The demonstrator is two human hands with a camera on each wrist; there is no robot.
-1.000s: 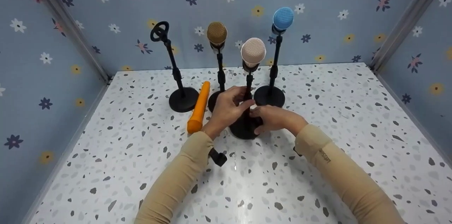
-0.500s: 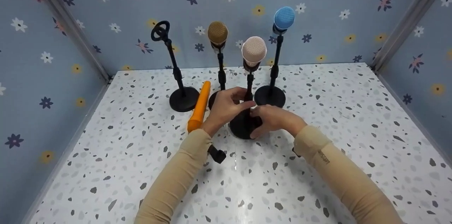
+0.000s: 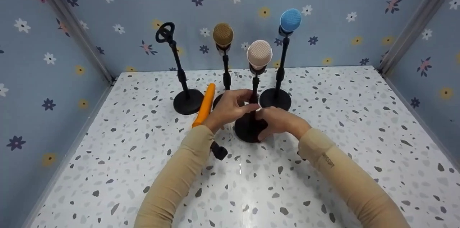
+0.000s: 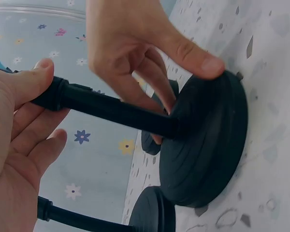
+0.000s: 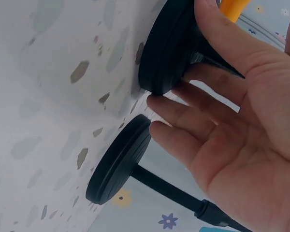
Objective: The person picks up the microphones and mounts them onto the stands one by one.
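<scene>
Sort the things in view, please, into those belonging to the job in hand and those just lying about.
Part of the job:
pale microphone
its black stand, held by the left hand and right hand

Apparently idle just now:
orange microphone
empty stand
mounted gold microphone
mounted blue microphone

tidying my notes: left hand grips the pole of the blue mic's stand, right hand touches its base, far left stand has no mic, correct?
Not quite: the left hand grips the pole of the stand with the pale mic, not the blue mic, as the head view shows. The right hand touches its base, and the far left stand has no mic.
</scene>
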